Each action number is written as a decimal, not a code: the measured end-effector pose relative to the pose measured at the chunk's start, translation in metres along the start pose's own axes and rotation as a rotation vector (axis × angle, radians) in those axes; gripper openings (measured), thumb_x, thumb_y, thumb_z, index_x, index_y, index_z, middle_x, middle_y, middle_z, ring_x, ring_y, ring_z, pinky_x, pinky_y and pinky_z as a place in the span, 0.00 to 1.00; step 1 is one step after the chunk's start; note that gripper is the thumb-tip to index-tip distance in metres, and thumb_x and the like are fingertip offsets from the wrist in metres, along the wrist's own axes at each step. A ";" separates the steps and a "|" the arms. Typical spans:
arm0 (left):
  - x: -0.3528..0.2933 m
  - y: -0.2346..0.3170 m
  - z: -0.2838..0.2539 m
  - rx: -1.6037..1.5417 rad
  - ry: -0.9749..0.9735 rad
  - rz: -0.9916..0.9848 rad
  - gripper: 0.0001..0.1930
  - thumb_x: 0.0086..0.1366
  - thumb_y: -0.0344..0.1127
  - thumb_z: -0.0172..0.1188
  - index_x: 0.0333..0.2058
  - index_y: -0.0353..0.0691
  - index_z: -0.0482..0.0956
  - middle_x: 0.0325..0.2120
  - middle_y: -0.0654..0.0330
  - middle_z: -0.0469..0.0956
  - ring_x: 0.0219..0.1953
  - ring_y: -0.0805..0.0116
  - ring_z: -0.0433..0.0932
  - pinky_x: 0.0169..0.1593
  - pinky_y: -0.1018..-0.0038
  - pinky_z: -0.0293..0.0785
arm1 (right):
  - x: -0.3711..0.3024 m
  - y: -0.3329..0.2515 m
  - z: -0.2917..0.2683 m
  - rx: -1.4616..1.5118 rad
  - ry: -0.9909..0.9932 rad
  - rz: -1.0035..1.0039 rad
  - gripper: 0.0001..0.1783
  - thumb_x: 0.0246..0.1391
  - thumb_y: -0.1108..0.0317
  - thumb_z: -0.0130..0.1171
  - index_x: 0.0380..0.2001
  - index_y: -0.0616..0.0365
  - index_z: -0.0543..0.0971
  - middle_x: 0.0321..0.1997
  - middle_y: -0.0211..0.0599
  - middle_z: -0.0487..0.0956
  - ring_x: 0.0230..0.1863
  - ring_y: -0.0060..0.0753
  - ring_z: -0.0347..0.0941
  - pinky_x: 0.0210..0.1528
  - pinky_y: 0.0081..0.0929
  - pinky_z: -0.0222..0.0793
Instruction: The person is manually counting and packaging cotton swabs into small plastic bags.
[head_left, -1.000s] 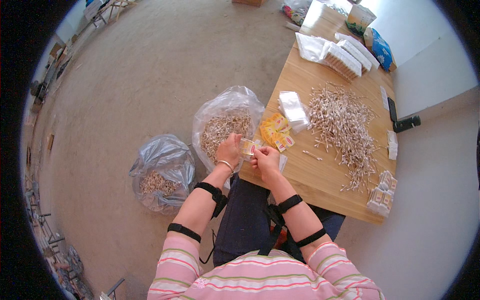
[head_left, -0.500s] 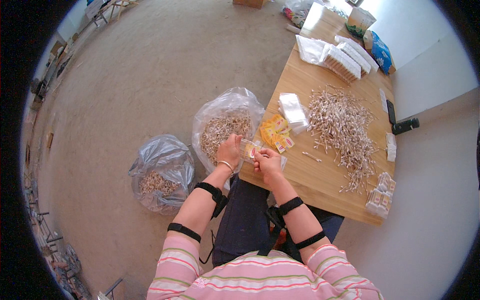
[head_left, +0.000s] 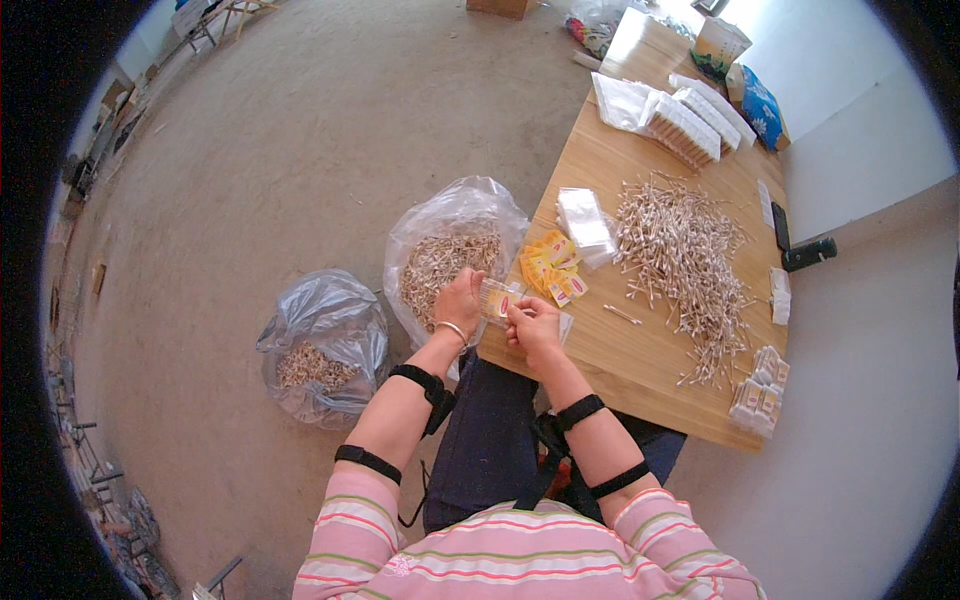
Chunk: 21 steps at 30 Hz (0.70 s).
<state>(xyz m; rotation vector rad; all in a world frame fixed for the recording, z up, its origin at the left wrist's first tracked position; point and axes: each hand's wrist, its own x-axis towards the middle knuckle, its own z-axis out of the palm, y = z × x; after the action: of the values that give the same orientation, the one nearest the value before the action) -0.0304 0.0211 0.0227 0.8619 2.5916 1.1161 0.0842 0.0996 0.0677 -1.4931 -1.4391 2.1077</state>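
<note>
Both of my hands hold one small clear packet [head_left: 497,300] with a yellow and red card inside, just over the near left corner of the wooden table [head_left: 640,360]. My left hand [head_left: 460,300] grips its left end. My right hand [head_left: 533,325] pinches its right end. A little heap of the same yellow cards [head_left: 553,268] lies just beyond my hands. Farther right spreads a big pile of thin pale sticks [head_left: 680,255].
Two clear plastic bags of sticks stand on the floor, one [head_left: 450,255] against the table and one [head_left: 322,340] farther left. On the table lie empty clear sleeves [head_left: 585,222], filled packets [head_left: 758,392], white stacks [head_left: 685,120] and a black phone [head_left: 780,225].
My hands have stayed in place over the table corner, only working the packet slightly between the fingers. Nothing else has moved.
</note>
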 end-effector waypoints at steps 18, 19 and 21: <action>0.006 -0.006 -0.005 -0.045 -0.053 -0.004 0.20 0.68 0.51 0.41 0.33 0.40 0.72 0.27 0.40 0.75 0.33 0.38 0.74 0.33 0.51 0.69 | -0.016 0.022 0.015 -0.834 0.417 -0.580 0.25 0.48 0.59 0.59 0.46 0.63 0.70 0.54 0.51 0.69 0.56 0.50 0.64 0.56 0.42 0.58; 0.009 -0.004 -0.008 -0.082 -0.123 -0.026 0.19 0.68 0.50 0.41 0.36 0.40 0.73 0.29 0.40 0.75 0.35 0.40 0.75 0.35 0.53 0.70 | -0.018 0.028 0.012 -0.965 0.429 -0.631 0.31 0.48 0.58 0.58 0.52 0.65 0.64 0.60 0.53 0.60 0.61 0.53 0.54 0.60 0.45 0.49; 0.014 -0.012 -0.015 -0.112 -0.192 -0.052 0.20 0.68 0.49 0.41 0.39 0.39 0.74 0.32 0.40 0.76 0.37 0.42 0.75 0.36 0.55 0.71 | -0.026 0.040 0.013 -1.094 0.430 -0.680 0.38 0.49 0.57 0.57 0.58 0.67 0.57 0.66 0.54 0.51 0.66 0.55 0.45 0.65 0.48 0.41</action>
<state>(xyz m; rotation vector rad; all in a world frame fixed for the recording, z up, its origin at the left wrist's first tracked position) -0.0525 0.0137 0.0249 0.8279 2.3591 1.0956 0.1001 0.0552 0.0525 -1.2354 -2.5351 0.5155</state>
